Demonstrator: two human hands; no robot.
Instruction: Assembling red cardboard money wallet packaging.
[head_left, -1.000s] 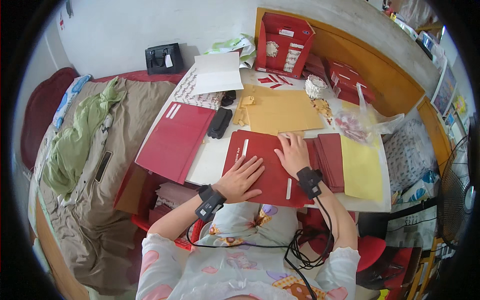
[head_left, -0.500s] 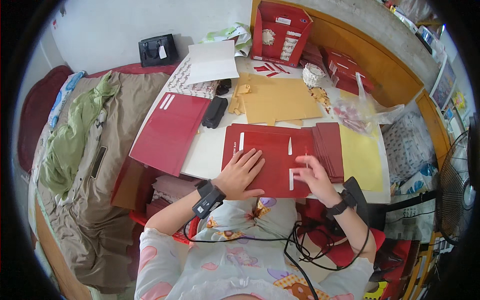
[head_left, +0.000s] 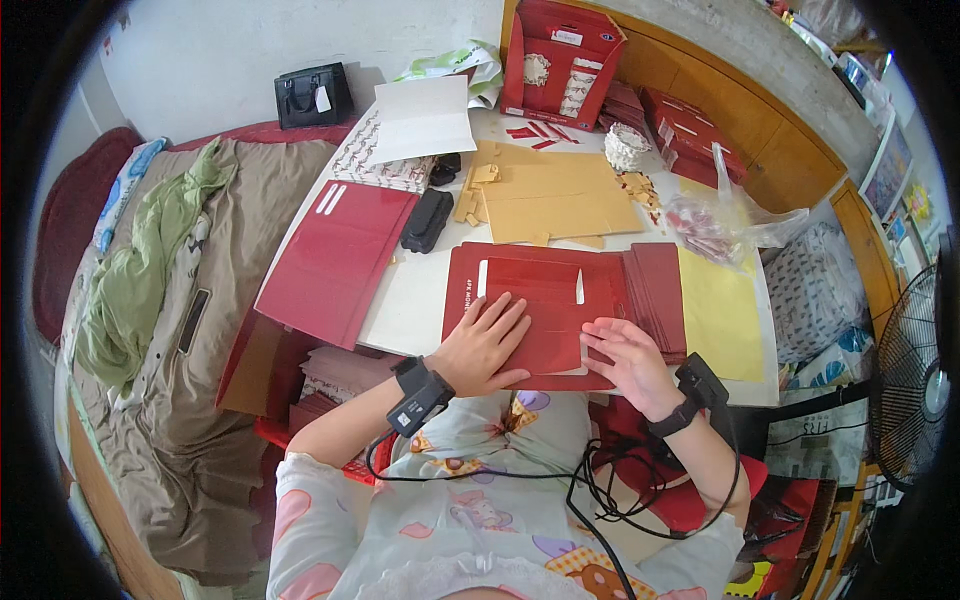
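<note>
Red flat-folded cardboard (head_left: 545, 305) lies at the near edge of the white table (head_left: 415, 300), and I press it down with both hands. My left hand (head_left: 482, 345) rests flat, fingers spread, gripping nothing; my right hand (head_left: 625, 358) lies palm-down on its near right corner, fingers loosely extended. Far across the table, an upright red box (head_left: 560, 50) holds pale lacy pieces.

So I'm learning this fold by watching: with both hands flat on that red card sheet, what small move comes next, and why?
Probably press and slide both palms outward along the fold. The left hand and right hand lie flat on the folded-over panel of the flat red cardboard sheet, at the near edge of the white table, so the crease likely still needs flattening.
</note>
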